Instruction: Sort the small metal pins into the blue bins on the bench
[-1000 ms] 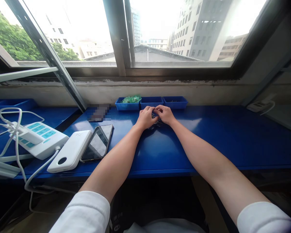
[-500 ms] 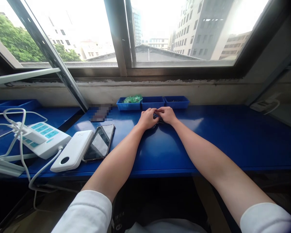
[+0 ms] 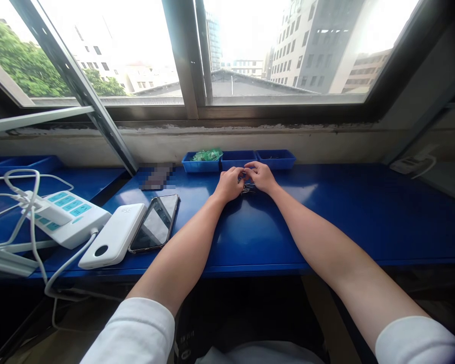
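**Fingers lifted, more metal showing**

Through the head view, I see both hands sitting slightly higher than half a second ago. The left hand point(image 3: 229, 184) and right hand point(image 3: 261, 177) bring their bent fingertips close together, and more of the small metal pieces point(image 3: 248, 188) now shows beneath them on the blue surface point(image 3: 254, 237). I take it the fingers are working above the pile rather than in it. Both look curled to pinch, but whether anything is gripped I cannot tell. Just beyond the hands stand three blue trays point(image 3: 235, 164); the leftmost holds green material point(image 3: 208, 155). Left of the left hand, the phone point(image 3: 155, 222) hasn't moved.
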`<state>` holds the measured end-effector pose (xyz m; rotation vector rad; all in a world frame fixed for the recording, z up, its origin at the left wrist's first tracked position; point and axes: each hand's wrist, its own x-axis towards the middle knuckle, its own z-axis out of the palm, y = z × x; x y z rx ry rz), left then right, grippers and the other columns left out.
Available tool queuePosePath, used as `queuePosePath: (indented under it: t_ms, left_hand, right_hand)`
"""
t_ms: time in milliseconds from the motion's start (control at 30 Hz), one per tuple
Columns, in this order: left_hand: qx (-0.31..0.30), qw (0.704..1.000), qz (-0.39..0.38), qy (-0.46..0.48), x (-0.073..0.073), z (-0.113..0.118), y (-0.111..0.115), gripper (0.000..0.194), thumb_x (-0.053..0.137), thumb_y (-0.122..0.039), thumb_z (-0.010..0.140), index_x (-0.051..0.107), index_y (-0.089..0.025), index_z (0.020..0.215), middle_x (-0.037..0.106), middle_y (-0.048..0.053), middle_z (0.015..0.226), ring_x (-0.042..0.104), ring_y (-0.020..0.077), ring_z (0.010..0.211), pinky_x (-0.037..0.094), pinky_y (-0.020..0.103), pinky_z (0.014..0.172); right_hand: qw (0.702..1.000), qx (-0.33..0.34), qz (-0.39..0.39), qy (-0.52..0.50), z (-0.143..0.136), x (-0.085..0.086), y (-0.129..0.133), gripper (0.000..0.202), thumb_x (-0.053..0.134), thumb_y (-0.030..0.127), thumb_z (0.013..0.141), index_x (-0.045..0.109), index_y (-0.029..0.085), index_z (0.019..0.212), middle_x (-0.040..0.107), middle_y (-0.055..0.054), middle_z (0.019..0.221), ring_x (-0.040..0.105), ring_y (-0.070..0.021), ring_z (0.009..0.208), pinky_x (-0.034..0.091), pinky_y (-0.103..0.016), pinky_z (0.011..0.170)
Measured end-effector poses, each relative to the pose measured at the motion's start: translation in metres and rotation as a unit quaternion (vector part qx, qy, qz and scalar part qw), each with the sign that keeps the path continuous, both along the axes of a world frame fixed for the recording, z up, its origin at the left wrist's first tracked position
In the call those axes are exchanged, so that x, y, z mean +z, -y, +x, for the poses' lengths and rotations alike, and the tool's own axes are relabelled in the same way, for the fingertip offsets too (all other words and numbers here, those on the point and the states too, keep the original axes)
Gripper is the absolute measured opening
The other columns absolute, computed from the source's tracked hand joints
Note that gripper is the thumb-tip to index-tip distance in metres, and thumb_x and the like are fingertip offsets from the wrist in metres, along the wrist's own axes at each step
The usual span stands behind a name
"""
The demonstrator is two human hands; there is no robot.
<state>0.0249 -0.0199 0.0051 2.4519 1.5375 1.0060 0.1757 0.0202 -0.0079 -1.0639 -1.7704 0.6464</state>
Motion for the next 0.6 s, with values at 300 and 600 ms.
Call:
queuePosePath:
  t_ms: [300, 600]
  left_hand:
    - [0.049, 0.999, 0.007, -0.023, -0.001, -0.001, -0.005, 0.029, 0.032, -0.026, 0.093, 0.06, -0.021, 0.093, 0.066, 0.006, 0.098, 0.059, 0.0207, 0.097, 0.041, 0.035, 0.087]
    - [0.114, 0.992, -0.015, -0.05, 0.001, -0.001, -0.005, 0.039, 0.024, -0.034, 0.096, 0.06, -0.019, 0.091, 0.067, 0.008, 0.096, 0.061, 0.023, 0.094, 0.04, 0.035, 0.082]
  right_hand:
    - [0.997, 0.016, -0.009, -0.07, -0.002, 0.007, 0.006, 0.028, 0.063, 0.044, 0.071, 0.065, 0.018, 0.082, 0.063, -0.001, 0.059, 0.061, -0.0164, 0.059, 0.048, -0.028, 0.059]
    - [0.984, 0.06, -0.073, -0.151, 0.006, 0.015, 0.013, 0.021, 0.067, 0.038, 0.063, 0.066, 0.017, 0.064, 0.068, -0.003, 0.066, 0.055, -0.0137, 0.055, 0.043, -0.027, 0.051]
